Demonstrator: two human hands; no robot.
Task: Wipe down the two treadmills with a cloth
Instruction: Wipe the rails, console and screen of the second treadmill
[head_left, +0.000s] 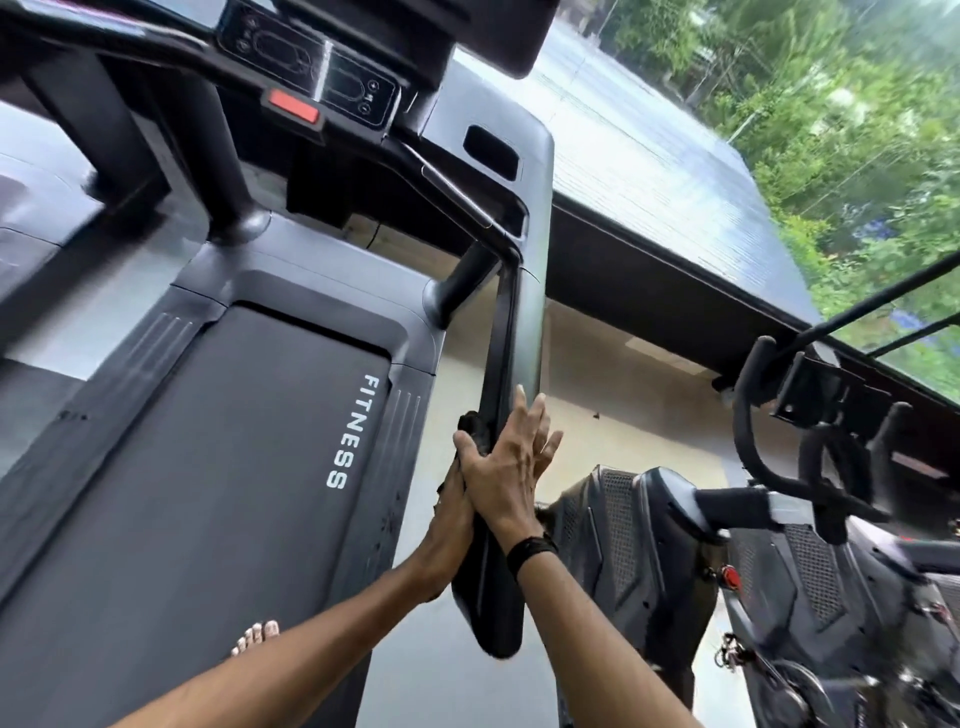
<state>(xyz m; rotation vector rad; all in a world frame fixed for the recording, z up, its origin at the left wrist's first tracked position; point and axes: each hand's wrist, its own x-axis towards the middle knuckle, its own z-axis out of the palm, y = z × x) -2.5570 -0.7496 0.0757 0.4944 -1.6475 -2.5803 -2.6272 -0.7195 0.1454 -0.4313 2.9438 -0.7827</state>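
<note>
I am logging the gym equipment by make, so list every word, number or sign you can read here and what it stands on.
"FITNESS": white capitals running lengthwise on the treadmill belt.
Plus and minus signs in circles: on the console panel; the small mark between them is too blurred to read.
Red tab under the console: no readable text.
Exercise bike on the right: no readable label.

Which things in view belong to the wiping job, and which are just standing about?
Part of the job:
- dark cloth, pressed to the rail by the left hand
- right handrail of the treadmill, with the right hand flat on its outer side
- console

Not part of it:
- exercise bike on the right
- window with trees outside
- bare foot on the belt
</note>
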